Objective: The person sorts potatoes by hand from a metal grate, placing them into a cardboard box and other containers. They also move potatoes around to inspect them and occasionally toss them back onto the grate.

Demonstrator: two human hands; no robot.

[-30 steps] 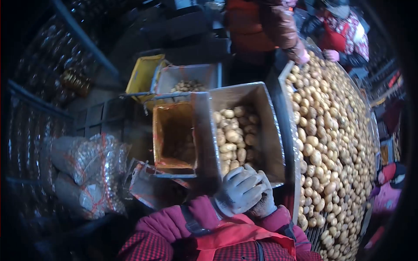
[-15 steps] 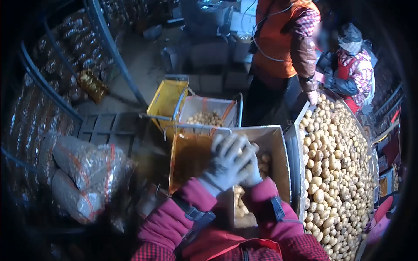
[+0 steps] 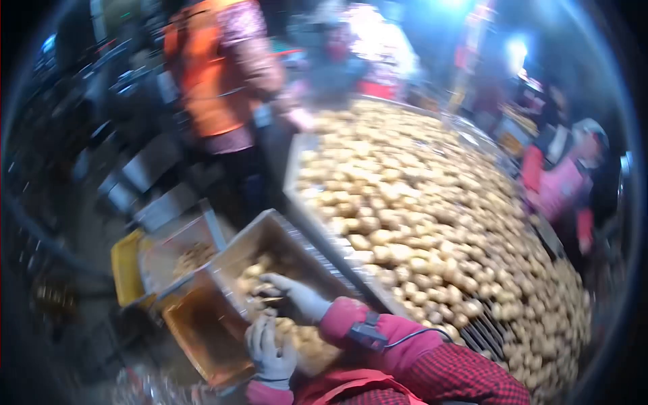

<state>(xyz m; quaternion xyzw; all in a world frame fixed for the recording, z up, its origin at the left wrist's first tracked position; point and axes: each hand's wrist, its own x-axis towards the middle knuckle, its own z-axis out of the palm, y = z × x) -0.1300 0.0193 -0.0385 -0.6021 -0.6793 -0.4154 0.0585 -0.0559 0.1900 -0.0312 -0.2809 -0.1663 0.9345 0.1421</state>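
Observation:
My gloved left hand [image 3: 272, 354] is at the near edge between the orange-lined bin [image 3: 192, 331] and the metal bin [image 3: 307, 246], its fingers stretched out. Over the metal bin reaches my gloved right hand [image 3: 297, 297], fingers extended and apart, close above the potatoes [image 3: 253, 273] inside. More potatoes [image 3: 304, 341] lie in the near part of that bin, below and between my hands. The image is smeared by motion, so small details at the fingertips are blurred.
A large sorting table [image 3: 291, 177] heaped with potatoes [image 3: 418, 202] stands to the right, with dark slats [image 3: 482, 331] showing. A person in an orange vest [image 3: 212, 74] stands at its far left, a person in pink [image 3: 563, 182] at its right. A yellow crate [image 3: 126, 270] is on the left.
My view has swung right, bringing more of the potato table in. My hands, close together over the bins before, have parted: the right over the potatoes, the left lower at the bin edge.

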